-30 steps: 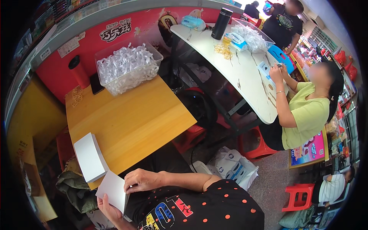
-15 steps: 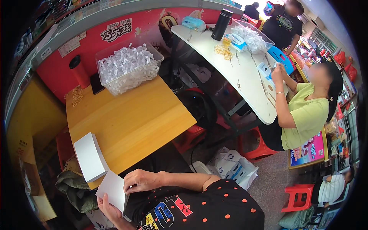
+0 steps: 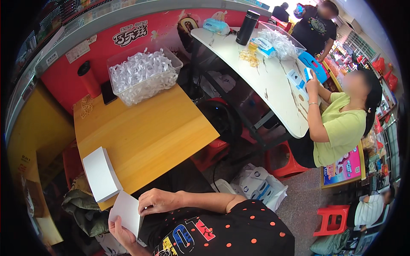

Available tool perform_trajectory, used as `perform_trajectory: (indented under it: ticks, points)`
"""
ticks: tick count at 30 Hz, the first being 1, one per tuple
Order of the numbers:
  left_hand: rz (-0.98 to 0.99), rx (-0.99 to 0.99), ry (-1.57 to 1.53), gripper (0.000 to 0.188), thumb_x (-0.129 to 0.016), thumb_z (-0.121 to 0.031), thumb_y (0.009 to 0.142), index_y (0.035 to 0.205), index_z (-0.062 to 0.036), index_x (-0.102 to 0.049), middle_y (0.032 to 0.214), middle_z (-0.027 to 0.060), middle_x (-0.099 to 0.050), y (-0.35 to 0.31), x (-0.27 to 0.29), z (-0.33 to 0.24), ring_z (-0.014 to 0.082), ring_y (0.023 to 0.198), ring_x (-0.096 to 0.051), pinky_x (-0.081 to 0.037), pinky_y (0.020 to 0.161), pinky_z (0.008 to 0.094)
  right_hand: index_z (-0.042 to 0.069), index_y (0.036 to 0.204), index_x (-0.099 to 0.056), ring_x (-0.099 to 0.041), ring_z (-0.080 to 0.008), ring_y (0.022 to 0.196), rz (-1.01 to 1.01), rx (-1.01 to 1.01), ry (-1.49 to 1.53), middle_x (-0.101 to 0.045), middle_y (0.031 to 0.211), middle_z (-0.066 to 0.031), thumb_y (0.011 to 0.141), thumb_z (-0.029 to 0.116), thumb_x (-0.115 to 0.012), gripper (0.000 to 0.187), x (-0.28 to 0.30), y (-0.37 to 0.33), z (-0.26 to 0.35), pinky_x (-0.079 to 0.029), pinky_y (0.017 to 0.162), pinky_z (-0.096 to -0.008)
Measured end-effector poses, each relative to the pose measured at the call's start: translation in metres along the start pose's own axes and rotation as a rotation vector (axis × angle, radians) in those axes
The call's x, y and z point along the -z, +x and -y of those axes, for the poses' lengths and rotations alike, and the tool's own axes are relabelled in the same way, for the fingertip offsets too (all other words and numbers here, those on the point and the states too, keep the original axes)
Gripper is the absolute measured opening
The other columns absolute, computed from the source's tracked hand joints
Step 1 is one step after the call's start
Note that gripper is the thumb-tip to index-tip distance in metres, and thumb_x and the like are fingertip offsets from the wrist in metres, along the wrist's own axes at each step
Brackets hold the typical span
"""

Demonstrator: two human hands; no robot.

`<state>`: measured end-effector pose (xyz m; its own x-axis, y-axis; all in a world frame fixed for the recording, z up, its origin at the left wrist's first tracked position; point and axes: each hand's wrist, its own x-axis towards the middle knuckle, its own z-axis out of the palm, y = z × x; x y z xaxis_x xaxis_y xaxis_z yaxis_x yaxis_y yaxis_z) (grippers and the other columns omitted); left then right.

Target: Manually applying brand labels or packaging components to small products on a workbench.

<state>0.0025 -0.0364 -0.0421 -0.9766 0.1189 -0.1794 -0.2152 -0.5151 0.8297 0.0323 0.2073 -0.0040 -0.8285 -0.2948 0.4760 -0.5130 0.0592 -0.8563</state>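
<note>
My left hand (image 3: 122, 232) is closed round the lower edge of white paper cards (image 3: 124, 210), thumb on the face; whether it is one card or several I cannot tell. My right hand (image 3: 158, 201) has curled fingers at the cards' other edge, pinching it, with the fingertips partly hidden. The cards are held just off the near corner of the wooden table (image 3: 145, 141). Right beside them, on that corner, lies a neat stack of blank white cards (image 3: 101, 174).
On the wooden table stand a clear bin of white twisted strips (image 3: 143, 77), a red bottle (image 3: 88, 80), a dark phone (image 3: 108, 92) and rubber bands (image 3: 86, 106). At a white table (image 3: 273, 91), a co-worker in yellow-green (image 3: 344, 123) handles blue-and-white cards. Red stools (image 3: 284, 160) and plastic bags (image 3: 261, 185) occupy the floor.
The held cards have tilted slightly, while both my hands stay nearly in place. The co-worker's hands have shifted, and a blue-and-white piece now shows in them.
</note>
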Motion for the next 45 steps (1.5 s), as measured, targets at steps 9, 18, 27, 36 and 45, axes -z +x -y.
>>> perform_trajectory:
  ticks: [9, 18, 27, 36, 45]
  points:
    - [-0.011, -0.025, 0.008, 0.025, -0.053, 0.005, 0.088, 0.113, 0.0066, -0.057, 0.109, 0.0163, -0.064, -0.006, 0.004, -0.003, 0.0238, 0.099, -0.063, -0.050, 0.089, 0.0350, 0.000, 0.081, -0.065, -0.063, -0.0258, 0.078, -0.018, 0.029, -0.025, -0.064, 0.081, -0.0107, 0.076, 0.005, -0.070, 0.008, -0.007, -0.002, 0.009, -0.051, 0.069, -0.0334]
    - [0.015, -0.104, 0.003, 0.027, -0.051, 0.004, 0.088, 0.115, 0.0052, -0.055, 0.111, 0.0147, -0.062, -0.021, 0.018, -0.010, 0.0213, 0.100, -0.062, -0.049, 0.090, 0.0331, 0.002, 0.084, -0.066, -0.063, -0.0249, 0.079, 0.032, 0.021, -0.032, -0.065, 0.082, -0.0090, 0.078, 0.006, -0.069, 0.007, -0.029, -0.006, 0.020, -0.051, 0.071, -0.0337]
    - [-0.074, -0.078, -0.008, 0.038, -0.052, 0.002, 0.085, 0.123, 0.0063, -0.050, 0.116, 0.0163, -0.060, -0.022, 0.025, -0.010, 0.0246, 0.104, -0.060, -0.047, 0.093, 0.0360, 0.001, 0.083, -0.066, -0.063, -0.0257, 0.080, 0.077, 0.038, -0.022, -0.065, 0.083, -0.0098, 0.077, 0.007, -0.071, 0.009, -0.032, 0.004, 0.007, -0.051, 0.070, -0.0341]
    - [-0.161, -0.096, 0.140, 0.038, -0.053, 0.003, 0.082, 0.120, 0.0109, -0.054, 0.112, 0.0167, -0.063, 0.002, 0.008, -0.043, 0.0207, 0.101, -0.061, -0.045, 0.094, 0.0305, 0.003, 0.084, -0.069, -0.065, -0.0215, 0.077, 0.077, -0.136, -0.087, -0.068, 0.083, -0.0081, 0.073, 0.004, -0.074, 0.012, -0.018, 0.032, -0.002, -0.053, 0.069, -0.0303]
    - [0.167, -0.477, 0.591, 0.044, -0.048, 0.019, 0.069, 0.097, -0.0032, -0.072, 0.114, 0.0188, -0.064, -0.012, -0.006, -0.053, 0.0267, 0.107, -0.062, -0.048, 0.092, 0.0315, -0.001, 0.083, -0.069, -0.056, -0.0099, 0.071, -0.129, -0.507, 0.417, -0.064, 0.077, -0.0040, 0.080, 0.001, -0.069, 0.003, -0.006, 0.035, -0.008, -0.042, 0.064, -0.0210]
